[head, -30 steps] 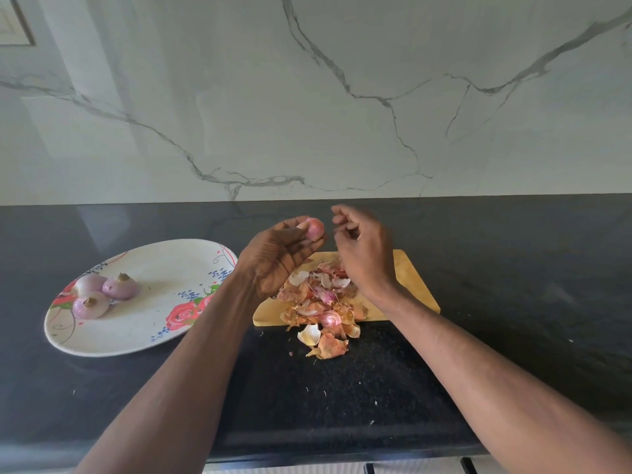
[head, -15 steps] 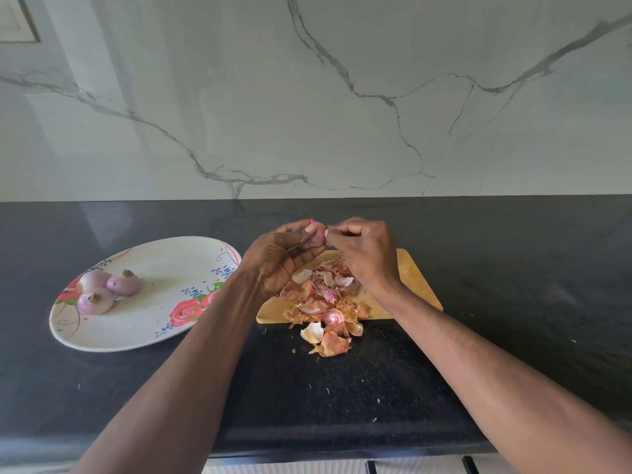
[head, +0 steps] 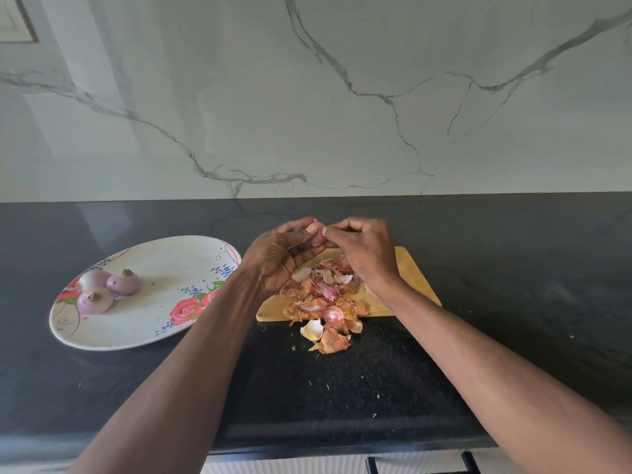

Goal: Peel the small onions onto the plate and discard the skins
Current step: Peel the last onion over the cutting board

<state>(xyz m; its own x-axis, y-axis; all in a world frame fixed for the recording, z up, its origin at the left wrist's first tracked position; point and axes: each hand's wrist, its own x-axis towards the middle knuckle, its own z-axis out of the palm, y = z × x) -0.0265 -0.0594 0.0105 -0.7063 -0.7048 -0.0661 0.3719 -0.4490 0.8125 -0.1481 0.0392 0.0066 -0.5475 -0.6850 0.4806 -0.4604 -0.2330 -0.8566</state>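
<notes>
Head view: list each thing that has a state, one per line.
Small pink onion: held up, being peeled.
Left hand: grips the onion.
Right hand: pinches at the onion.
Three peeled onions: on the plate.
White floral oval plate: flat on the counter.
Papery onion skins: heaped, spilling off the board.
Yellow wooden cutting board: flat under the skins.

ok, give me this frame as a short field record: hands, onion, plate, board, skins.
left hand: holds a small onion above the board
right hand: fingertips pinch at the onion's top
plate: three peeled onions at its left end
cutting board: on the dark counter, right of the plate
skins: piled on the board, some spilled off its near edge
</notes>
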